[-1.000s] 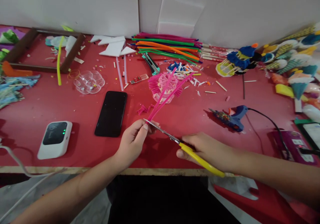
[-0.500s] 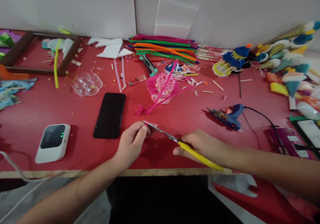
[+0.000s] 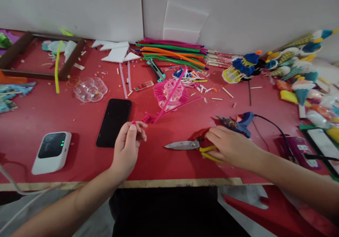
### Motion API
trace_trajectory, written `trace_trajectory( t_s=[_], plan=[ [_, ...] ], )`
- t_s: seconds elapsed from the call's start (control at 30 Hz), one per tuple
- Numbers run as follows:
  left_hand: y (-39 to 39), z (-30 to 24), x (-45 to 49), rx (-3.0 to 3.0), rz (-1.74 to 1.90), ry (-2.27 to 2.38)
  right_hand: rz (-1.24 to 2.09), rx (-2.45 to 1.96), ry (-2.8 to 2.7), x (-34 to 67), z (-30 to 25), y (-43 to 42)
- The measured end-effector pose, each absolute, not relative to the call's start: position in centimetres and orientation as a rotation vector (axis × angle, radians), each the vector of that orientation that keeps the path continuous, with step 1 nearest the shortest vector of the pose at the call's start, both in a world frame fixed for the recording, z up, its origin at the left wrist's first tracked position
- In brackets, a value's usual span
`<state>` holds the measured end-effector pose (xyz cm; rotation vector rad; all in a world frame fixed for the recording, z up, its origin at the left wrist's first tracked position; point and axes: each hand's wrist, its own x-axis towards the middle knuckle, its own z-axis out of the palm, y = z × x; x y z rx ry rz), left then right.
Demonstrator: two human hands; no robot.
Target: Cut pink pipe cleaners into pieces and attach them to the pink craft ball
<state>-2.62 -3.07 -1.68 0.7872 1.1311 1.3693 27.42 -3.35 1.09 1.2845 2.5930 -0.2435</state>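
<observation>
My left hand [image 3: 127,143] pinches a tiny pink piece [image 3: 133,123] between thumb and forefinger, just right of a black phone [image 3: 114,122]. My right hand [image 3: 225,143] is closed around the handles of the scissors [image 3: 184,145], one yellow and one red showing. Their blades are together, point left, and lie low over the red table. Beyond my hands stands a pink craft piece [image 3: 173,90] with a pleated rim; two long pink pipe cleaners [image 3: 169,97] lie across it. Small pink bits [image 3: 146,117] lie at their near ends.
A blue glue gun [image 3: 235,123] lies beyond my right hand, its cord running right. Bundled pipe cleaners [image 3: 172,53], a cutter knife [image 3: 155,70] and scraps lie at the back. To the left are a white device [image 3: 52,152], a clear flower-shaped tray [image 3: 90,89] and a brown frame [image 3: 31,75].
The scissors have left my left fingertips and come down to the table on the right, blades now together. My left hand has moved left and up, keeping the pink piece.
</observation>
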Motion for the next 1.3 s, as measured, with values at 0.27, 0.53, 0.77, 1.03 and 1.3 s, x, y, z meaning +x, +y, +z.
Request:
trace_trajectory(
  t_s=[0.27, 0.53, 0.77, 1.03, 1.3],
  plan=[
    [-0.1, 2.9, -2.5, 0.383, 1.349, 1.022, -0.116, 1.260, 2.834, 22.8, 4.8, -1.8],
    [3.7, 3.7, -0.6, 0.397, 1.505, 0.866, 0.562, 1.214, 3.265, 12.7, 0.6, 1.3],
    [3.7, 0.8, -0.6, 0.510, 1.466, 0.831, 0.680, 1.414, 3.140, 12.8, -2.2, 2.6],
    [2.9, -0.3, -0.6, 0.750, 1.529, 0.834, 0.739, 1.425, 3.276, 13.6, -0.6, 1.8],
    [1.2, -0.7, 0.3, 1.209, 1.210, 1.019, 0.719, 1.408, 3.504, 18.7, 2.3, 1.5]
  ],
)
